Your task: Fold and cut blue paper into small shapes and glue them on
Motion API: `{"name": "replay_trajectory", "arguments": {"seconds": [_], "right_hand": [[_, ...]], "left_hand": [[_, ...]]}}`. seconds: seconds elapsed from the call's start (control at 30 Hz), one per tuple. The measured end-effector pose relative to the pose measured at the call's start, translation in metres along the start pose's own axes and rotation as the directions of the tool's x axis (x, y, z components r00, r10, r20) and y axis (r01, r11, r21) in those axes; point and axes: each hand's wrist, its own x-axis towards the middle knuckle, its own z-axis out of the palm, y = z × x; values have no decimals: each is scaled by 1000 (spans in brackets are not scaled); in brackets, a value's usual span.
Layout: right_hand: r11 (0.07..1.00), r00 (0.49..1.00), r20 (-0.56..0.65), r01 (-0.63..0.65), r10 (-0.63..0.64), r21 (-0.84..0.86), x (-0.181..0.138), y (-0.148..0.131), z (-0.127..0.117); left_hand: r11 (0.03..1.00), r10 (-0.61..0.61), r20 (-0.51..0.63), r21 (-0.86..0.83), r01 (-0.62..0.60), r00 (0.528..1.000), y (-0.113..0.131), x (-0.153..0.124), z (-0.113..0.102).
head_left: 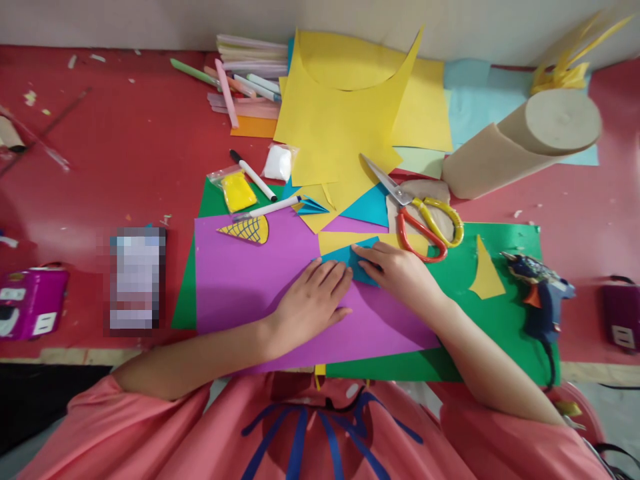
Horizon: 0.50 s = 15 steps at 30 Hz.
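A small piece of blue paper (367, 275) lies over the purple sheet (240, 287) in front of me. My left hand (320, 290) rests flat on its left part, palm down, fingers stretched out. At its right part, my right hand (395, 267) has bent fingers pressed on the paper, holding it. Behind both hands runs a yellow paper strip (345, 241). Scissors (400, 193) with one red and one yellow handle lie beyond my right hand. Left of the blue paper is a yellow paper cone shape (250, 230) with dark crossed lines.
Green card (500, 333) lies under the purple sheet. A blue glue gun (543, 307) sits at right, near a yellow scrap (486, 273). Further back are large yellow sheets (345, 120), a beige roll (500, 153), markers (255, 175) and a yellow clay packet (239, 192).
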Motion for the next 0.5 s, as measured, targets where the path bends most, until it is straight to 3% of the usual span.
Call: {"name": "replay_trajectory", "arguments": {"seconds": [0.2, 0.5], "right_hand": [[1000, 1000, 17, -12, 12, 4, 0, -2, -2], [1000, 999, 27, -23, 23, -6, 0, -4, -3]], "left_hand": [[994, -76, 76, 81, 70, 994, 0, -12, -14], [984, -158, 109, 95, 148, 981, 8, -21, -13]]}}
